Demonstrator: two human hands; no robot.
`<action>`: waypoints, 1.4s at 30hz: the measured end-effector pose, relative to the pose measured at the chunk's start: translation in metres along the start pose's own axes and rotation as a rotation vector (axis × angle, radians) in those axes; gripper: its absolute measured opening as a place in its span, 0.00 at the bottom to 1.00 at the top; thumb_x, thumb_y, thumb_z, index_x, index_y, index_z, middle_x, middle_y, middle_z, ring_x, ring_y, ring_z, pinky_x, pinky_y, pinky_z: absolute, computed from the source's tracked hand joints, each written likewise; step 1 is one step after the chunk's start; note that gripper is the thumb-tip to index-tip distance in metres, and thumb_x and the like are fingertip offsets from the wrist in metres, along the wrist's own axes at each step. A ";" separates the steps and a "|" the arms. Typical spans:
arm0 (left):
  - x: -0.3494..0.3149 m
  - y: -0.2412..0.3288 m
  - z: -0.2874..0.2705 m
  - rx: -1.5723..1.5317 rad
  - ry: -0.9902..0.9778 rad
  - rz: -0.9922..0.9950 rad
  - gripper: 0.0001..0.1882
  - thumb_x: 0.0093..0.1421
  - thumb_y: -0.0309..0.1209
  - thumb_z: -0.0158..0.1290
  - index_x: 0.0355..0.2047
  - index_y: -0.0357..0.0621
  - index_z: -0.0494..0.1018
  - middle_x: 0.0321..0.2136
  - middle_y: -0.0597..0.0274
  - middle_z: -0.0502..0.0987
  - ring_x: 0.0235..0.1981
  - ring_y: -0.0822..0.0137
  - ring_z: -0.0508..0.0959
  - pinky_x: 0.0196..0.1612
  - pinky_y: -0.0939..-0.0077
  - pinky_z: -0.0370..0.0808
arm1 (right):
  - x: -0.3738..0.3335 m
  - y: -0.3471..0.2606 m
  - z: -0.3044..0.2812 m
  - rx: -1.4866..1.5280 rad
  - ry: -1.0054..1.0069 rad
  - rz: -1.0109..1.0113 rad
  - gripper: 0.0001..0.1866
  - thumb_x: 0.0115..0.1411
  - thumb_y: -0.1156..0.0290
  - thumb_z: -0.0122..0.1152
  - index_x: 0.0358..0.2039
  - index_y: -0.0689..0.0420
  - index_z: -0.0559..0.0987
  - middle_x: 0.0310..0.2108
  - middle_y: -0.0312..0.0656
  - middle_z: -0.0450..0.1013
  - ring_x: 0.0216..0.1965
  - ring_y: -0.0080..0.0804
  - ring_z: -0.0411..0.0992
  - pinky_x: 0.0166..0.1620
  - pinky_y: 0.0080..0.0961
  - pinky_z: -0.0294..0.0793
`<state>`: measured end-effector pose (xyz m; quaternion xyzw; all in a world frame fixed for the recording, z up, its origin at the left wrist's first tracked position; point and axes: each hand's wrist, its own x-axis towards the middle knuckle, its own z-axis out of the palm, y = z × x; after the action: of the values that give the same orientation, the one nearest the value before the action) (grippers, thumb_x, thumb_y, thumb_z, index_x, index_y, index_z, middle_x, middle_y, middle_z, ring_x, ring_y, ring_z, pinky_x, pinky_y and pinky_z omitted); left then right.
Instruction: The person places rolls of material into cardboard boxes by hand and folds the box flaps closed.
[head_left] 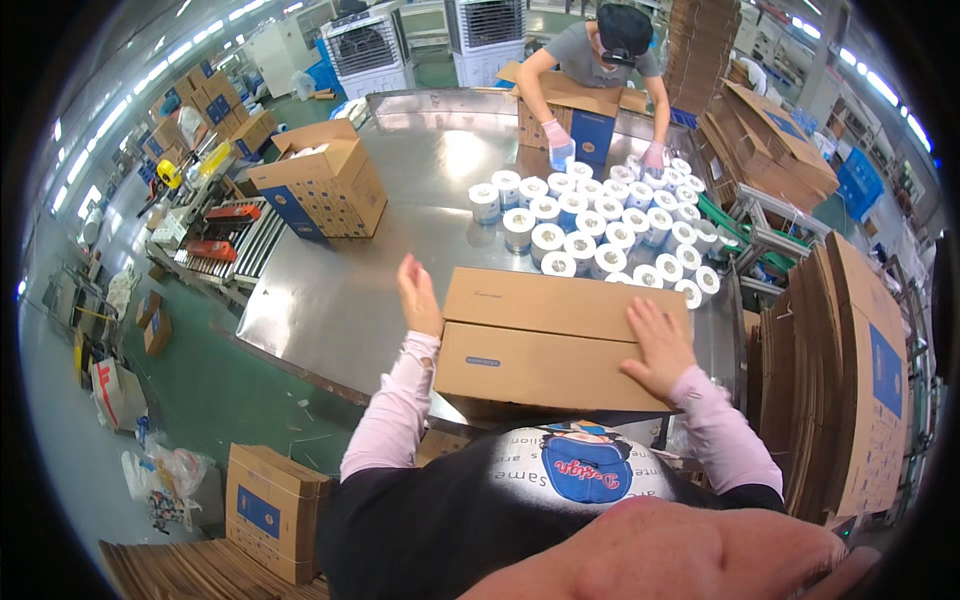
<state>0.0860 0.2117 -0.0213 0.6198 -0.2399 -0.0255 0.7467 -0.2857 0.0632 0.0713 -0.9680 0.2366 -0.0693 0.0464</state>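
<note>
In the head view, the brown carton [530, 365] lies at the tabletop's [330, 290] near edge, toward its right corner, long axis running left to right; the right hand [660, 347] rests on its right end, fingers spread; the left hand [420, 297], fingers nearly together, stands beside its left end, contact unclear
</note>
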 end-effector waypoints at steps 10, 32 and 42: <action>-0.149 -0.139 -0.057 -0.021 -0.830 -0.973 0.28 0.64 0.43 0.46 0.55 0.32 0.67 0.51 0.49 0.74 0.52 0.59 0.74 0.54 0.66 0.71 | -0.134 0.274 0.090 0.895 0.335 0.782 0.28 0.68 0.57 0.40 0.59 0.66 0.65 0.58 0.50 0.66 0.60 0.38 0.64 0.62 0.30 0.60; -0.087 0.211 0.100 0.300 -1.785 0.246 0.32 0.61 0.51 0.48 0.54 0.35 0.66 0.35 0.36 0.77 0.37 0.40 0.77 0.42 0.57 0.74 | 0.027 0.040 0.037 1.023 0.528 0.304 0.25 0.69 0.65 0.41 0.61 0.66 0.62 0.61 0.48 0.63 0.60 0.35 0.62 0.62 0.28 0.58; -0.125 0.206 0.138 0.564 -1.783 0.504 0.21 0.62 0.46 0.48 0.38 0.39 0.77 0.28 0.45 0.79 0.33 0.46 0.79 0.40 0.56 0.75 | 0.013 0.048 0.040 1.643 0.424 0.329 0.27 0.69 0.62 0.42 0.63 0.65 0.61 0.60 0.46 0.62 0.60 0.31 0.61 0.62 0.27 0.58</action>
<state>-0.1320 0.1752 0.1468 0.4596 -0.8414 -0.2667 0.0978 -0.2895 0.0172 0.0277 -0.5475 0.2525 -0.3901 0.6959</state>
